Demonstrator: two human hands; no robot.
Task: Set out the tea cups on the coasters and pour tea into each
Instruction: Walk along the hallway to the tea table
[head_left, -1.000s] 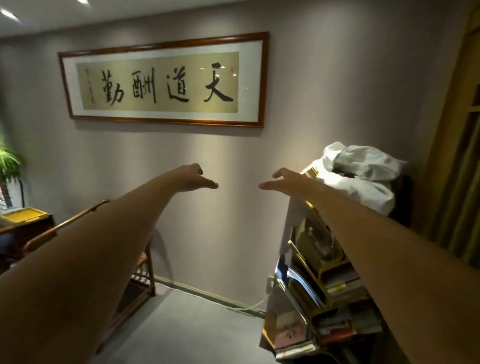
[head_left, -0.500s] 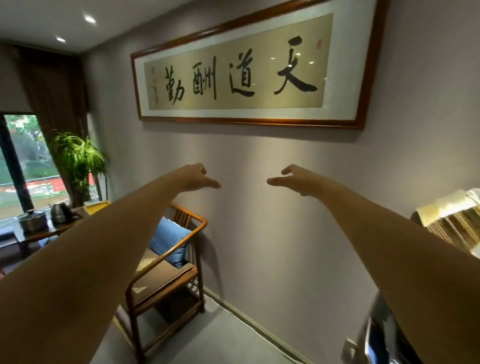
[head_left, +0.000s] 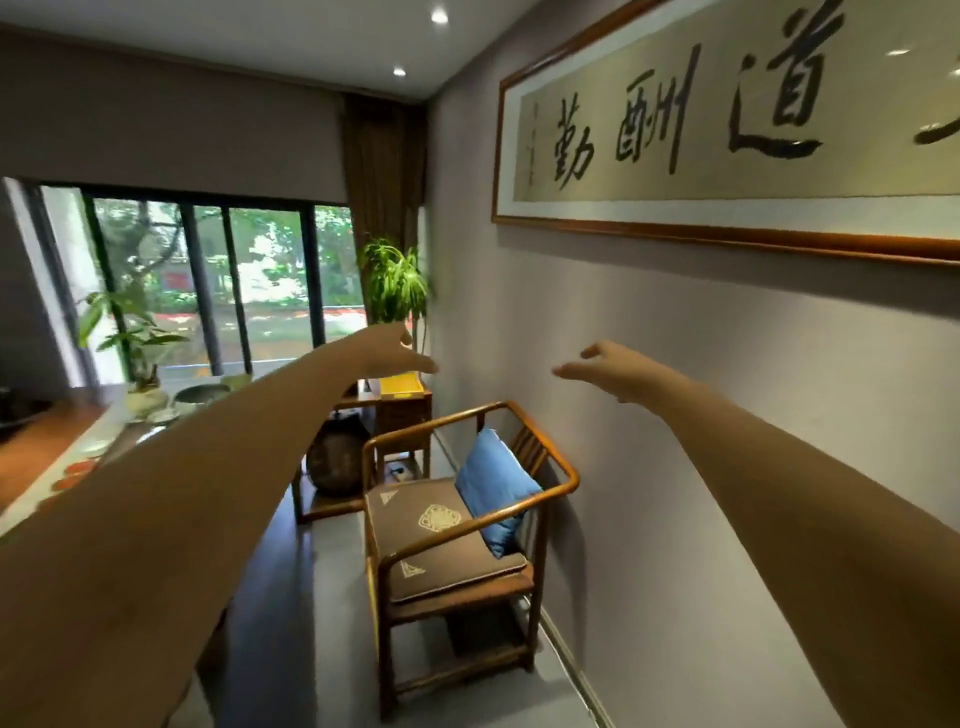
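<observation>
Holding both bare arms straight out at chest height, I have nothing in either hand. My left hand (head_left: 387, 356) floats in front of the window, fingers loosely spread and touching nothing; my right hand (head_left: 605, 371) hangs before the grey wall, fingers slack and apart, empty too. The long wooden tabletop (head_left: 49, 441) sits far left, with round red coasters (head_left: 78, 467) along its pale edge and a dark bowl (head_left: 200, 397) further back. No tea cups that I can make out. My call: face that tabletop, lower the arms, find the cups first.
</observation>
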